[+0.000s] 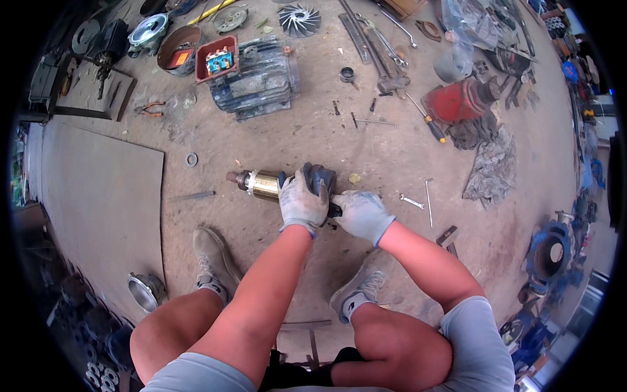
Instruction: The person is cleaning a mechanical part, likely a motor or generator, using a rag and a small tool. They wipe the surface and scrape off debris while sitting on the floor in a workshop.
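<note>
1. Your left hand (pixel 302 201) lies over the top of the motor rotor (pixel 281 185), gloved fingers curled down and clamped around its dark right-hand part; that grip looks meant to pin the round body so it cannot roll.
2. Your right hand (pixel 361 213) sits just beside the left one at the rotor's right end, fingers folded together around something dark and slim there. It may be the shaft end or a tool; you cannot tell which, because the glove hides it.
3. The rotor lies on its side on the concrete floor (pixel 313 130) right in front of you, brass-coloured section and short shaft stub pointing to your left, between your hands and the open floor.
4. You squat over it with a shoe (pixel 212 258) on the left and a sneaker (pixel 356 295) on the right, which keeps the work close under your arms.
5. A small spanner (pixel 412 201) and a thin rod (pixel 428 202) lie just right of your right hand, within easy reach.
6. Farther off stand a finned grey electric motor housing (pixel 256 80) with an open red terminal box (pixel 217 60), a fan impeller (pixel 300 19), a red jack (pixel 458 99) and a rag (pixel 493 166).
7. The floor is dusty and stained, a flat board (pixel 98 202) lies at left, and workshop parts crowd the edges.
</note>
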The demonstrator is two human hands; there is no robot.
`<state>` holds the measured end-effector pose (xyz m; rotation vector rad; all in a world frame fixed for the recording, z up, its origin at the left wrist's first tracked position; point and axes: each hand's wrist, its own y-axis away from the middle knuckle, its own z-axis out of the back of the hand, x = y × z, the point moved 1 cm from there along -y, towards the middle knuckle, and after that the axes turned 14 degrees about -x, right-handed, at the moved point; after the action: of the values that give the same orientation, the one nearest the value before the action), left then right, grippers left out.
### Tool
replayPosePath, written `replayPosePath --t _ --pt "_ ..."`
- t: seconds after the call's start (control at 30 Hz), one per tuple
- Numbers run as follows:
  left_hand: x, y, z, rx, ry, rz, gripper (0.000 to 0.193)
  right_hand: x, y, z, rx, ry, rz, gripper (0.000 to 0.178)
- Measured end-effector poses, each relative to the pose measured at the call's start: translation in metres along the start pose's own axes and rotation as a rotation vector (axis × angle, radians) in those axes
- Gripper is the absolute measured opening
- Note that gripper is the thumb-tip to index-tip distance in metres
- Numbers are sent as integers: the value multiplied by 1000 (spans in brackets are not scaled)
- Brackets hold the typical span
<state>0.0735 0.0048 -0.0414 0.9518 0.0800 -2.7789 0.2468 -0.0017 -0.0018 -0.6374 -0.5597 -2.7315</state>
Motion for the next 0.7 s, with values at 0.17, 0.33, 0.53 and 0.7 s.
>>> replayPosePath --t 0.17,0.33,0.53,0.7 --pt "1 1 1 -3 -9 -11 55 -11 4 23 53 115 -59 29" --pt "5 0 0 -80 -6 -63 45 -77 -33 39 -164 -12 -297 32" --pt "-1 4 -11 -77 -28 -90 45 -148 -65 10 -455 -231 -463 74" --pt "21 2 -11 -115 118 -59 49 -198 53 7 -596 243 -445 120"
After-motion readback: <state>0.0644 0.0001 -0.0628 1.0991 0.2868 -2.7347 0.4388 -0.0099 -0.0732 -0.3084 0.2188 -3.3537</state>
